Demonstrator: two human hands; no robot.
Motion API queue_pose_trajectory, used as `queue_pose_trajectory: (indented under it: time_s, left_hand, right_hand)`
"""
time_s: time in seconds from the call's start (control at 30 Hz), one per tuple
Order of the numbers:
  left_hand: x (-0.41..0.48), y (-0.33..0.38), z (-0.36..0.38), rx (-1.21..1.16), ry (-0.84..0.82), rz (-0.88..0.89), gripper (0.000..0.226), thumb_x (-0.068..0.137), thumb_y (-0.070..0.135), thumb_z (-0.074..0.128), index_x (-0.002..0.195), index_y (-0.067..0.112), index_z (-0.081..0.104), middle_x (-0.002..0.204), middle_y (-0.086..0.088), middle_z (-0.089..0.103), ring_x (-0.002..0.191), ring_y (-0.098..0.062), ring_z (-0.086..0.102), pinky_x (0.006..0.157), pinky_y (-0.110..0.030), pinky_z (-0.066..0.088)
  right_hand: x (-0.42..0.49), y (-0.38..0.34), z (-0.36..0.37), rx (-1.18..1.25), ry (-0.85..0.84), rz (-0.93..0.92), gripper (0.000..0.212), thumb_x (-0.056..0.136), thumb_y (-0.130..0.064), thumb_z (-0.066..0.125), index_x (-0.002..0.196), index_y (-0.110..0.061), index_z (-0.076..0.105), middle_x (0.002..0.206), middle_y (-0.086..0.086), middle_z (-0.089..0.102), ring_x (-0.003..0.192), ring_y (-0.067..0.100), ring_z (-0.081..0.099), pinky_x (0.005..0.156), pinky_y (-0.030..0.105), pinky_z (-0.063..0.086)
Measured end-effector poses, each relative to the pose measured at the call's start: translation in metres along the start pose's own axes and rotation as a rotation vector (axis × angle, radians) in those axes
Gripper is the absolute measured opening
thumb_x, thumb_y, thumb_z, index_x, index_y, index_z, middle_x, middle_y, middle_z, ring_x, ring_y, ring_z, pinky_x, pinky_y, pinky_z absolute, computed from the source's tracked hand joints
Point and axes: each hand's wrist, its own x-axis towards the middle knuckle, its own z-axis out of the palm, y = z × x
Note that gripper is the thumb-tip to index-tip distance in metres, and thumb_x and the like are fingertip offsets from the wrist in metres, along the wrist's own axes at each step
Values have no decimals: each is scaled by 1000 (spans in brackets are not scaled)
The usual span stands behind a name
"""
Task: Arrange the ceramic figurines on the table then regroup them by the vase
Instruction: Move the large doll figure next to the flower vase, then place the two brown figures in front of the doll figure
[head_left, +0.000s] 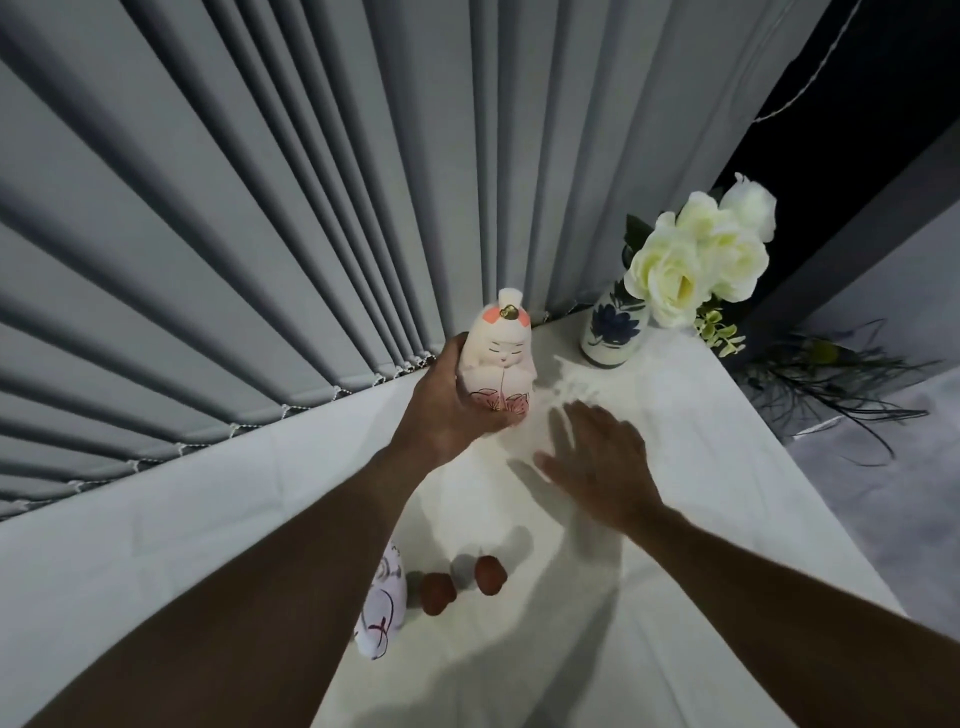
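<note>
Head view: you're regrouping, your left hand wrapping the pink figurine near the vase; right hand is hovering spread, empty. Set it beside the vase next.

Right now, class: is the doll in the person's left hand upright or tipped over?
Upright. The doll has its head above its painted base, gripped from the side by the left hand.
</note>
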Motion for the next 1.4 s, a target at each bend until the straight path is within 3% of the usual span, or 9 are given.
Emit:
queue_pose_trajectory:
  time_s: [0.1,0.4,0.7,0.97,1.1,1.17,1.23,1.3,1.4]
  left_hand:
    - [8,0,3,8,27,-2,84,55,18,98,117,47,51,108,23,69,92,6,67,81,-27,61]
    - [47,13,27,116,62,52,92,55,43,95,132,31,47,123,9,64,110,-16,64,85,-32,61]
    - [67,21,48,144,61,42,91,60,32,95,136,23,44,127,1,62,116,-21,60,93,-41,59]
    - [47,22,33,248,-52,-113,128,56,58,87,156,23,15,156,-3,38,141,-22,40,114,-42,40]
    - [4,12,11,364,-91,-119,82,80,42,78,147,19,37,142,-3,48,123,-20,52,106,-39,45]
    - [-20,9,-1,446,-129,-143,59,87,41,70,138,20,49,134,-1,54,110,-17,58,101,-35,47]
    - [-45,3,-11,528,-212,-180,45,89,43,64,129,22,58,129,2,57,108,-15,59,99,-33,46]
    - [-68,-3,-20,592,-301,-228,45,86,49,63,124,26,60,128,4,57,112,-15,58,98,-33,46]
    - [-105,-9,-30,697,-444,-274,70,69,68,65,128,31,56,129,8,57,113,-16,59,98,-38,49]
  right_hand:
    - [-18,24,24,-286,-93,-34,98,91,-87,21,166,-25,17,177,2,4,164,25,-1,132,52,0]
    - [-19,20,34,-342,1,-60,91,96,-83,23,167,-26,17,177,2,6,164,27,2,132,56,7]
    - [-17,24,34,-321,-12,-49,92,95,-85,22,167,-28,15,177,-1,2,164,24,-3,131,55,5]
    - [-16,25,28,-276,34,-40,91,93,-84,29,164,-26,28,176,2,17,163,27,11,131,55,9]
    - [-16,20,21,-68,63,-9,86,92,-79,31,156,-22,45,170,2,35,161,26,22,130,55,11]
    - [-23,14,22,97,109,-82,78,94,-72,41,146,-16,58,155,4,56,151,29,41,125,57,26]
    - [-36,8,24,236,140,-195,73,96,-71,50,135,-12,66,136,4,70,129,25,63,115,42,45]
    - [-52,-3,20,332,68,-242,76,88,-71,62,132,-10,67,128,3,73,115,19,68,105,19,48]
    - [-80,-18,19,273,-127,-217,95,69,-81,67,139,-17,63,136,-3,68,122,13,61,106,24,44]
